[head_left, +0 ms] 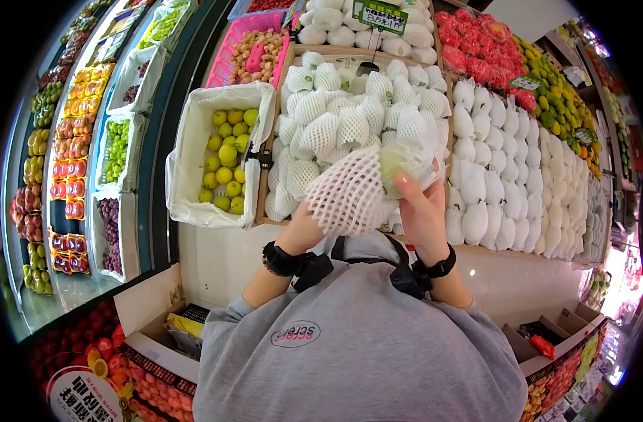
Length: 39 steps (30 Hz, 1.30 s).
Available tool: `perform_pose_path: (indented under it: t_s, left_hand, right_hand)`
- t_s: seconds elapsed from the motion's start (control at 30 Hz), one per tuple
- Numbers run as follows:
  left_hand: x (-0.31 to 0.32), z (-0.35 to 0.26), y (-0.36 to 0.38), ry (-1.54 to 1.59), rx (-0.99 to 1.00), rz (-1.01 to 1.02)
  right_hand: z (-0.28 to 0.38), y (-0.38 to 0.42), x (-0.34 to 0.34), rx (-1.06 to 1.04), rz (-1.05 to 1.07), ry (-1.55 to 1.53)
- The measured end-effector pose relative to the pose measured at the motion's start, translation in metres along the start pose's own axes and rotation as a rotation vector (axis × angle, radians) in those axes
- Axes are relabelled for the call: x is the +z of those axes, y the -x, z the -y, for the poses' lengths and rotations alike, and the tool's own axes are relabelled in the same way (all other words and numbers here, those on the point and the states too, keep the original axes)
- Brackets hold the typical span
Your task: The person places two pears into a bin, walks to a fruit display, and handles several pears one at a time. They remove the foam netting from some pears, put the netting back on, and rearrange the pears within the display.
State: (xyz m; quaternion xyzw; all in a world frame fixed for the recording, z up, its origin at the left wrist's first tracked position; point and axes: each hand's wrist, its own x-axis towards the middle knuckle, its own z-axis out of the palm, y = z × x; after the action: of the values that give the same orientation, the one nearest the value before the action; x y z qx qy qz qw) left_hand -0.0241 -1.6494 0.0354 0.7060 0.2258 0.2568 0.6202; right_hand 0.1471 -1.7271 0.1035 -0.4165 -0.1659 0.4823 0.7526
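Both my hands are raised in front of my chest, at the near edge of the fruit display. My right hand is closed around a pale green fruit, which has thin clear wrapping about its top. A white foam net lies against the fruit's left side and spreads over my left hand. The net hides most of the left fingers, so their grip does not show. Behind the hands, net-wrapped fruits are heaped in a wooden bin.
A white-lined crate of yellow-green fruit stands left of the bin. Beyond it are grapes and packed fruit. Rows of white-wrapped fruit extend right, with red-wrapped fruit behind. Open cardboard boxes flank my body.
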Motion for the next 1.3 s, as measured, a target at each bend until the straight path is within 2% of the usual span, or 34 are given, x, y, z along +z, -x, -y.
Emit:
perform_pose_path:
  t_s: [0.23, 0.4, 0.47, 0.5, 0.53, 0.57, 0.63, 0.73, 0.77, 0.83, 0.87, 0.97, 1.0, 1.1, 1.2, 1.3]
  left_hand:
    - [0.011, -0.007, -0.008, -0.164, 0.151, -0.069]
    - [0.011, -0.010, -0.016, -0.353, 0.238, -0.043]
    - [0.012, -0.013, -0.014, -0.216, 0.160, -0.041]
    - [0.013, -0.015, -0.014, -0.150, 0.122, -0.040]
    - [0.015, -0.018, -0.013, 0.005, -0.001, -0.037]
    - [0.017, -0.016, -0.013, 0.064, 0.008, -0.054]
    - [0.019, -0.012, -0.014, 0.183, 0.028, -0.081]
    - [0.011, -0.016, -0.010, 0.047, -0.049, 0.006]
    - [0.011, -0.008, -0.008, -0.067, 0.005, 0.008]
    - [0.010, 0.008, -0.005, -0.298, 0.116, 0.007]
    - [0.010, 0.009, -0.004, -0.295, 0.103, -0.005]
    - [0.012, 0.008, -0.003, -0.254, 0.077, -0.027]
    - [0.011, 0.010, -0.002, -0.218, 0.074, -0.016]
    - [0.014, 0.014, -0.006, -0.009, 0.011, 0.023]
    - [0.019, 0.016, -0.006, 0.452, -0.225, 0.053]
    - [0.019, 0.004, -0.014, 0.791, -0.453, 0.077]
  right_hand:
    - [-0.015, 0.001, 0.001, -0.203, 0.045, 0.315]
    - [-0.015, 0.009, -0.001, -0.193, 0.098, 0.363]
    - [-0.015, 0.010, -0.005, -0.174, 0.129, 0.408]
    - [-0.014, 0.005, -0.016, -0.143, 0.220, 0.581]
    - [-0.010, 0.005, -0.011, -0.087, 0.224, 0.607]
    - [-0.007, 0.006, -0.005, -0.029, 0.225, 0.632]
    - [-0.019, 0.005, -0.005, -0.052, 0.232, 0.636]
    - [-0.016, 0.004, -0.005, -0.046, 0.258, 0.583]
    - [-0.014, 0.003, -0.005, -0.038, 0.271, 0.555]
    - [-0.016, -0.002, -0.020, -0.338, 0.248, 0.689]
    - [-0.014, -0.004, -0.026, -0.490, 0.235, 0.754]
    - [0.007, 0.001, -0.030, -0.580, 0.303, 1.165]
    - [0.007, 0.002, -0.023, -0.504, 0.240, 1.094]
    - [0.002, -0.004, -0.037, -0.535, 0.415, 1.096]
    - [0.009, -0.005, -0.041, -0.398, 0.515, 1.141]
    - [0.027, -0.010, -0.049, -0.549, 0.618, 1.163]
